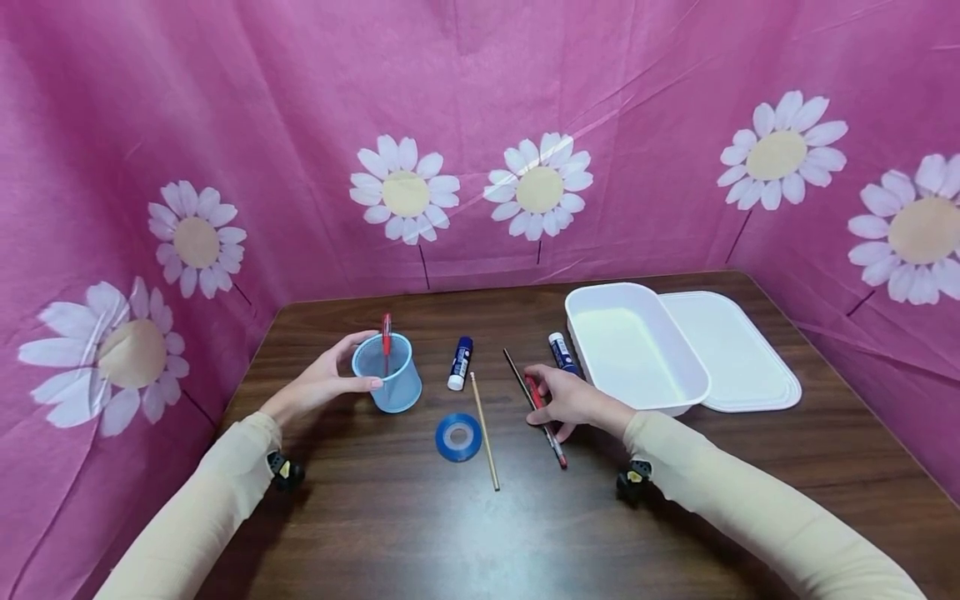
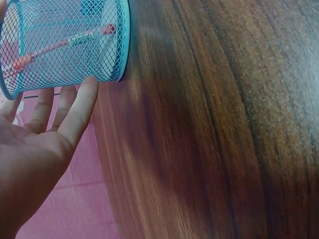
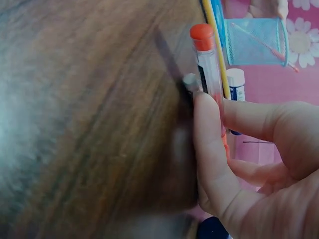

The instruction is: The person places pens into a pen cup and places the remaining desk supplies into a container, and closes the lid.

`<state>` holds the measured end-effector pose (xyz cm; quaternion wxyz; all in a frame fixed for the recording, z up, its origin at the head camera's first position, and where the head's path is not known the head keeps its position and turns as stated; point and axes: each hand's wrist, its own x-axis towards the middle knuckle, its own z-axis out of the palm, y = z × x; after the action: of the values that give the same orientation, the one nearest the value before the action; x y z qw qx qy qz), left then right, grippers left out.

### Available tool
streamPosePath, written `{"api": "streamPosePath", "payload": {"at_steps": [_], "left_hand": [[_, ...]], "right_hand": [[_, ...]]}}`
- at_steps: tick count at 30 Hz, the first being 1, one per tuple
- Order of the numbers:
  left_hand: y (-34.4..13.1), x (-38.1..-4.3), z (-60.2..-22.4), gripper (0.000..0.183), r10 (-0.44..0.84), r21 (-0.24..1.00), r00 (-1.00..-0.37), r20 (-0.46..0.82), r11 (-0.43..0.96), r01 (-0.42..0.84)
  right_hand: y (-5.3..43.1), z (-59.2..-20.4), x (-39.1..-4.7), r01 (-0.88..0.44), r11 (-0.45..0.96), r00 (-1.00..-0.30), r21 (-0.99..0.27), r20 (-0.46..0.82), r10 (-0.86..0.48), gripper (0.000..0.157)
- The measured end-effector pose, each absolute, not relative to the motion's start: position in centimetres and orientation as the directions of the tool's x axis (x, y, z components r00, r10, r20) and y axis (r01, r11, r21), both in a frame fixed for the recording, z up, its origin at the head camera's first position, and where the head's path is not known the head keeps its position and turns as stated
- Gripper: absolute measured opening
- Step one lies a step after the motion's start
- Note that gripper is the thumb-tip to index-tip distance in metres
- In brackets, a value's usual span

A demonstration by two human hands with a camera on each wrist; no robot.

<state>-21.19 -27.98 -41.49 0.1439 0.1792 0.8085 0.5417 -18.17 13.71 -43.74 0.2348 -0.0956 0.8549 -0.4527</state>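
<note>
My left hand (image 1: 330,377) holds a light blue mesh pen cup (image 1: 399,390), thumb at the near rim and fingers round its far side. Inside the cup leans a red pen (image 1: 387,333), seen through the mesh in the left wrist view. On the right, my right hand (image 1: 573,398) pinches another red pen (image 3: 203,40) between thumb and fingers, close over the table. Alongside that pen lies a thin dark pencil (image 1: 516,368), partly covered by the hand. A glue stick (image 1: 562,353) lies just beyond the right hand's fingers.
Between the hands lie a second glue stick (image 1: 461,363), a roll of blue tape (image 1: 444,450) and a light wooden pencil (image 1: 486,433). A white plastic tub (image 1: 637,350) and its flat lid (image 1: 738,350) stand at the right. Pink flowered cloth (image 1: 480,75) surrounds the wooden table (image 1: 375,517).
</note>
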Motion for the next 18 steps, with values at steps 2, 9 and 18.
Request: {"api": "streamPosePath", "payload": {"at_steps": [2,9,18], "left_hand": [[-28.0,-21.2,-41.5,0.081,0.445,0.93,-0.895,-0.043,0.345,0.127],[-27.7,-20.9,-41.7,0.081,0.445,0.935,-0.894,-0.054,0.337,0.112],[-27.9,-20.9,-41.2,0.081,0.448,0.918,-0.893,-0.046,0.371,0.138]], "right_hand": [[13.7,-43.6,-18.2,0.048,0.566,-0.868,-0.823,-0.315,-0.384,0.077],[13.8,-42.1,-18.4,0.036,0.546,-0.853,-0.837,-0.31,-0.419,0.074],[12.1,-37.6,-20.3,0.006,0.517,-0.808,-0.856,-0.308,-0.501,0.075]]}}
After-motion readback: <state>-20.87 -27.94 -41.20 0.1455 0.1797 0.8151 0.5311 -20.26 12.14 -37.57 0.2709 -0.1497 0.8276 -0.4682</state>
